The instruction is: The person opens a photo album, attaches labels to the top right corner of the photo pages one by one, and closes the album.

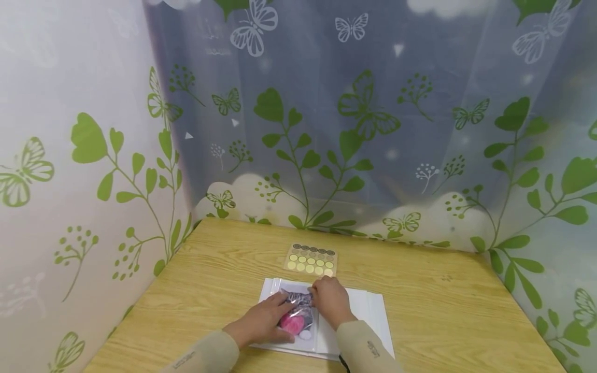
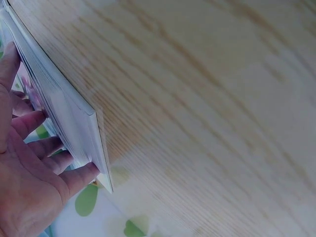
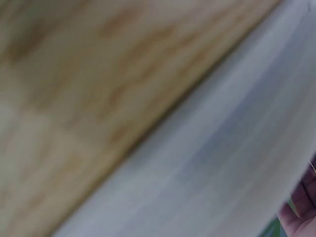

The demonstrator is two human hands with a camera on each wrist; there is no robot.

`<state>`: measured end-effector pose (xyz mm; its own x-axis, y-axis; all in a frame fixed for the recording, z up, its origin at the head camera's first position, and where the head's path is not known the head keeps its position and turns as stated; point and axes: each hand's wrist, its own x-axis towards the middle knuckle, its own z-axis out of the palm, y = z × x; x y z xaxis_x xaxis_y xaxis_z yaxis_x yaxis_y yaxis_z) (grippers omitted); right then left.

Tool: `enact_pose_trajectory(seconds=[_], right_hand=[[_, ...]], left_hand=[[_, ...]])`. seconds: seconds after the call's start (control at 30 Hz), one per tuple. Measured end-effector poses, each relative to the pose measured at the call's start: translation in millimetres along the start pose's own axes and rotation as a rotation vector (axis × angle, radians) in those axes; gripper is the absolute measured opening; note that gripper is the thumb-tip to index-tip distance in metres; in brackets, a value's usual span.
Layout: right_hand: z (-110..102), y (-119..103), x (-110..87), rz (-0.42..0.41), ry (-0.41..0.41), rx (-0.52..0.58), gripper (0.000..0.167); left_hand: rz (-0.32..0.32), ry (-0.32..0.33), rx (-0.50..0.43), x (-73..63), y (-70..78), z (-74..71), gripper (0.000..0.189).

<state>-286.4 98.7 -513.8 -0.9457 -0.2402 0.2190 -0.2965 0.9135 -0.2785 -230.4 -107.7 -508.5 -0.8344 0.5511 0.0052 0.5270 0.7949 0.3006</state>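
A booklet with white pages (image 1: pixel 356 311) lies open on the table, and its pages show edge-on in the left wrist view. On its left page is a picture of a striped cat with a pink ball (image 1: pixel 294 324), with shiny clear plastic over it. My left hand (image 1: pixel 266 321) rests on that page, fingers spread over the picture's left side and thumb near its bottom. At the picture's upper right edge, my right hand (image 1: pixel 332 300) has its fingers curled and pinches the edge; its fingertips are partly hidden. Only part of the right hand shows in the right wrist view.
Beyond the booklet lies a small card with rows of dark, tan and yellow round stickers (image 1: pixel 311 259). The wood-grain table (image 1: pixel 443 311) is bounded by a curtain (image 1: pixel 317 155) printed with green leaves and butterflies, at the back and both sides.
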Motion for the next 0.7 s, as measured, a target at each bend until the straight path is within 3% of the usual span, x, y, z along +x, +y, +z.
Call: enact_pose_trajectory(seconds=[0.2, 0.53, 0.7], right_hand=[[0, 1, -3.7, -0.039, -0.001, -0.009, 0.015], [-3, -6, -17.5, -0.189, -0.037, -0.129, 0.025], [-3, -10, -23.8, -0.191, -0.061, -0.138, 0.031]], left_hand=[[0.001, 0.0, 0.011, 1.0, 1.1, -0.8, 0.083], [-0.003, -0.008, 0.01, -1.9, 4.0, -5.3, 0.082], [0.01, -0.004, 0.019, -1.3, 3.1, -4.8, 0.082]])
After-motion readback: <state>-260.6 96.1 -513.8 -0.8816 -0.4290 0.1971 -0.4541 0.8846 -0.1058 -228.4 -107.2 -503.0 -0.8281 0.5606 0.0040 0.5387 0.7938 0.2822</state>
